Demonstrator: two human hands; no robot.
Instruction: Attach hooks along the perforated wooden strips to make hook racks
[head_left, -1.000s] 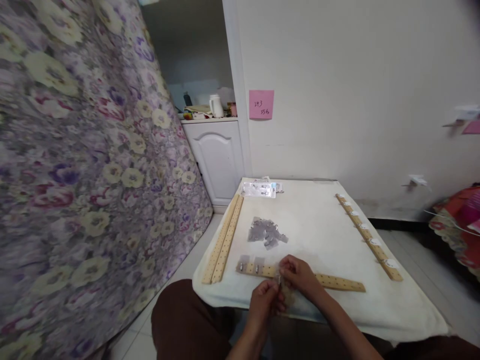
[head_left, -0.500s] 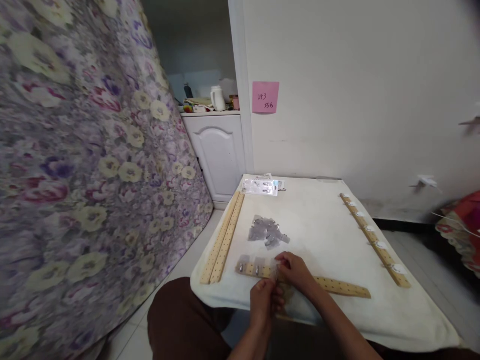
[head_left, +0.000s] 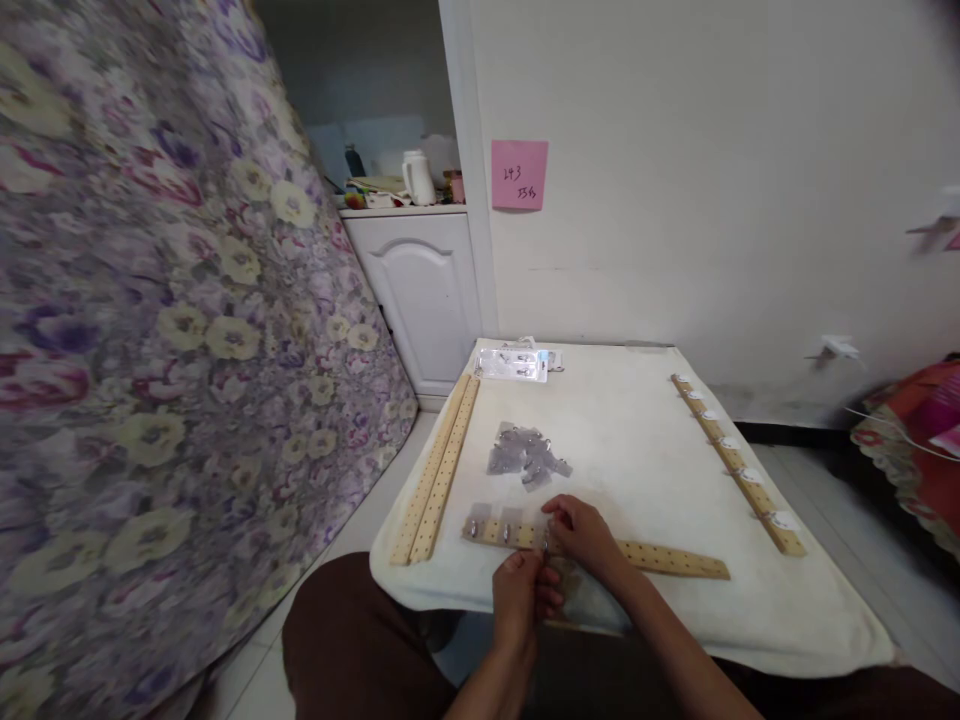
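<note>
At the near side of the table, a perforated wooden strip (head_left: 667, 560) lies crosswise. Two clear square hooks (head_left: 508, 531) with metal parts sit side by side on its left portion. A third clear hook (head_left: 547, 540) is over the strip just right of them, between my hands. My right hand (head_left: 583, 535) pinches its upper edge, fingers closed. My left hand (head_left: 521, 592) is closed at the hook's lower end by the strip's near edge; its fingertips partly hide what they grip. Beyond the strip lies a pile of similar clear hooks (head_left: 525, 455).
Two perforated wooden strips (head_left: 439, 465) lie along the table's left side. Another strip (head_left: 739, 465), fitted with several white-looking hooks, runs along the right. Clear packaging (head_left: 512, 364) rests at the back edge. A floral curtain (head_left: 187, 330) hangs at left, and a pink note (head_left: 519, 175) is on the wall.
The view has shifted slightly, so everything appears a little further left and up. Both hands stay at the third hook, whose metal part now shows more between the fingers.
</note>
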